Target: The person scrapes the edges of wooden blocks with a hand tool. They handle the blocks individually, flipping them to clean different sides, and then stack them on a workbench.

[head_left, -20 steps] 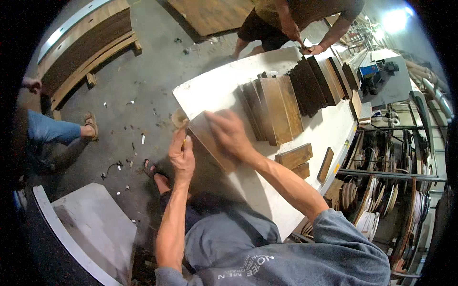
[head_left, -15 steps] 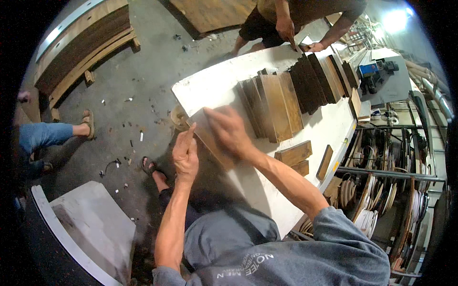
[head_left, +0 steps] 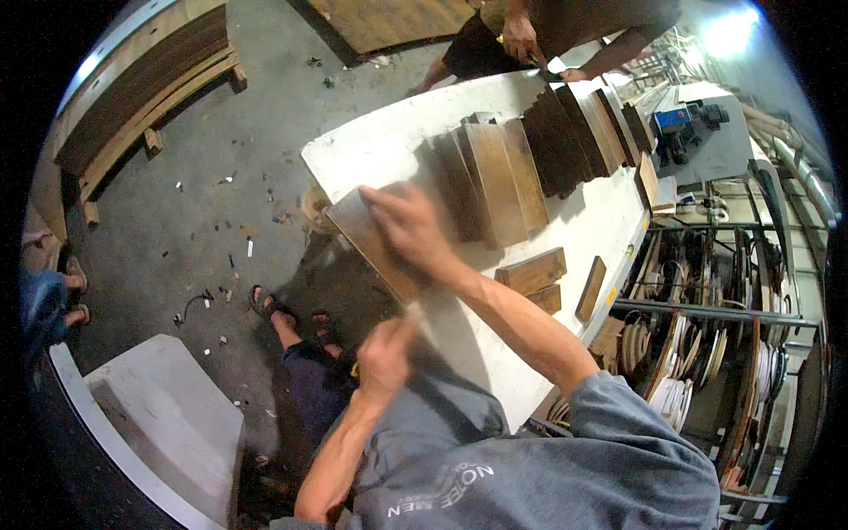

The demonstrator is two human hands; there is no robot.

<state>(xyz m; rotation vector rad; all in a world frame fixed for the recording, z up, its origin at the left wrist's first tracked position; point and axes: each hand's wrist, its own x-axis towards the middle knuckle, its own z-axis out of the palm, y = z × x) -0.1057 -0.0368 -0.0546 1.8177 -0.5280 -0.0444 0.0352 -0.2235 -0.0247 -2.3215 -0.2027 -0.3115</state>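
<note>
A flat brown wooden board (head_left: 353,225) lies slantwise at the left edge of the white table (head_left: 331,163). My right hand (head_left: 411,231) is over the board, one finger stretched toward its far end and the others curled at its side, partly blurred. Close to the board's near end is my left hand (head_left: 387,355), smeared by motion, its fingers curled into a fist. A small yellow bit shows beside that fist; what it holds I cannot make out. Right of my right hand, several brown boards (head_left: 499,181) lean in an overlapping row.
Short wooden blocks (head_left: 533,269) and a narrow strip (head_left: 591,289) lie on the table's right. Across the far end, a co-worker's hands (head_left: 521,40) work beside dark boards (head_left: 556,141). A rack of coiled bands (head_left: 676,353) stands right. Another person's feet (head_left: 78,291) show at left.
My left hand has moved from the board's far left edge toward me, down to its near end, and its fingers have curled. My right hand stays over the board.
</note>
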